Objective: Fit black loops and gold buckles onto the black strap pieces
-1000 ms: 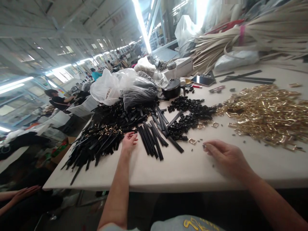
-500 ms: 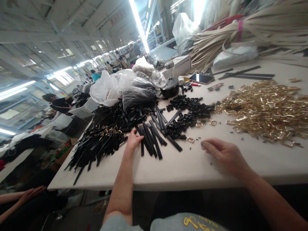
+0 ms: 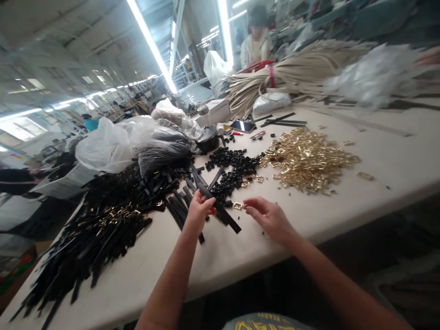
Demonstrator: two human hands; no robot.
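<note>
A flat black strap [image 3: 225,219] is pinched in my left hand [image 3: 200,208], its free end slanting down to the right over the table. More black straps [image 3: 177,210] lie loose under and beside that hand. My right hand [image 3: 270,217] is to the right, thumb and fingertips brought together; whatever they hold is too small to make out. Just left of those fingertips lies a gold rectangular buckle [image 3: 238,206] on the table. Beyond both hands is a heap of small black rings or loops [image 3: 230,176], and a pile of gold buckles [image 3: 309,160] is farther right.
Black straps with gold buckles [image 3: 117,229] fill the table's left side. Behind them are plastic bags [image 3: 137,137], a black lidded pot [image 3: 208,139] and a phone [image 3: 242,126]. Beige strips [image 3: 292,68] and clear plastic [image 3: 378,75] lie at the back. A person [image 3: 256,46] is beyond.
The view has swung to the right. My left hand has picked up a black strap from the loose group. My right hand has come closer to the left, beside the lone gold buckle.
</note>
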